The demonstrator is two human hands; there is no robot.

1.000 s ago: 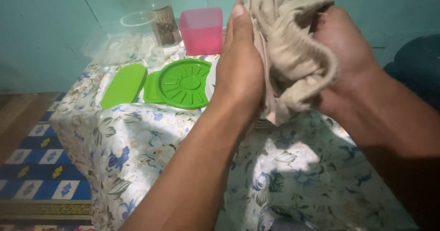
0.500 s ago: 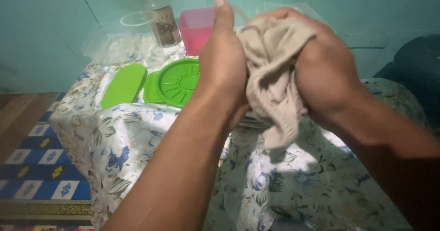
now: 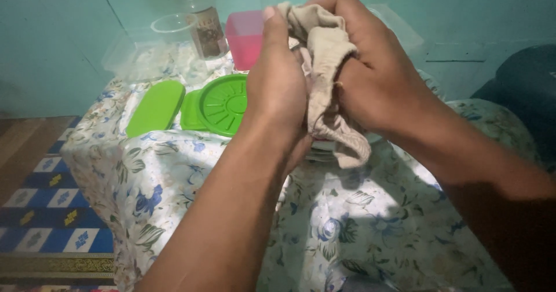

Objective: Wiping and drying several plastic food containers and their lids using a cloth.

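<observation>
- Beige cloth [image 3: 327, 89], bunched and wrinkled, is pressed between both hands above a table draped in a floral tablecloth [image 3: 185, 176].
- Left hand [image 3: 278, 89] stands flat and upright against the cloth, fingers straight and together.
- Right hand [image 3: 376, 78] wraps over the cloth from the other side, fingers curled and gripping its folds.
- Behind the hands lie a round green lid [image 3: 223, 104], an oblong green lid [image 3: 155, 108], a pink container [image 3: 243, 37] and a clear bottle [image 3: 205, 23].
</observation>
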